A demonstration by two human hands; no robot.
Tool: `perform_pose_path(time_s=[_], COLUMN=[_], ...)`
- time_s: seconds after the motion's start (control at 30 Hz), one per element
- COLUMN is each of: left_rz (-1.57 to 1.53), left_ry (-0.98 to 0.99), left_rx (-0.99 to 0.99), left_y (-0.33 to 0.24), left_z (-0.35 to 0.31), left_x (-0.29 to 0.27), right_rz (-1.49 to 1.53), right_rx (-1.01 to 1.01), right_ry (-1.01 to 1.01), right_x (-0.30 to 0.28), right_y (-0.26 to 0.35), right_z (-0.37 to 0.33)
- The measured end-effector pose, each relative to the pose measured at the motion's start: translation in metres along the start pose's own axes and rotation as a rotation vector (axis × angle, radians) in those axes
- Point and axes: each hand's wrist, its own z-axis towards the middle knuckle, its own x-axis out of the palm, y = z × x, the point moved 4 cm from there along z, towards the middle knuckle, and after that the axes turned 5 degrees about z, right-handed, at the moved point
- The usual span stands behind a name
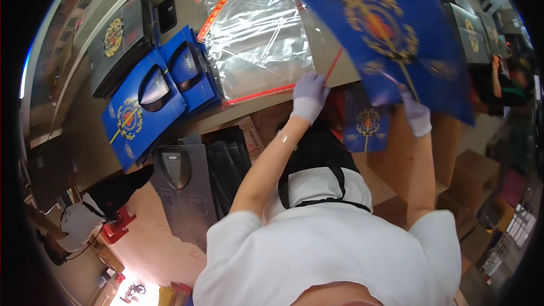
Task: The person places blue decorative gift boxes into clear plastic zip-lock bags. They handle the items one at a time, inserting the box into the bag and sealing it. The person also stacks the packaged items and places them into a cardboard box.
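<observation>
My left hand [310, 96], in a pale glove, is at the table's near edge with its fingers closed on a thin red strip [334, 67]. Beside it lies a large clear plastic bag [260, 39] with red edging, flat and shiny. My right hand [416, 114], gloved too, pinches the lower edge of a big blue bag [391, 39] with a gold emblem. That bag is raised and tilted over the table's right part. Whether the red strip belongs to the clear bag, I cannot tell.
Blue bags with black handles [139, 99] are stacked at the left, near a dark emblem-printed stack [116, 39] and a black phone [166, 15]. Dark bags [190, 187] stand below the table. Cardboard boxes [419, 153] are at right. Other people [85, 221] work on both sides.
</observation>
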Motion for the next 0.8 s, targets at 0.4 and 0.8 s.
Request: perform_pose_path(time_s=[0.4,0.8], left_rz=[-0.796,-0.708], left_ry=[0.174,-0.539], left_rx=[-0.61,-0.472], left_y=[0.189,0.136], left_z=[0.058,0.053], left_x=[0.01,-0.094], right_rz=[-0.085,0.107], right_rx=[0.549,0.606], right_ry=[-0.033,0.29], right_x=[-0.055,0.031], right_y=[0.004,0.018], right_z=[-0.187,-0.148])
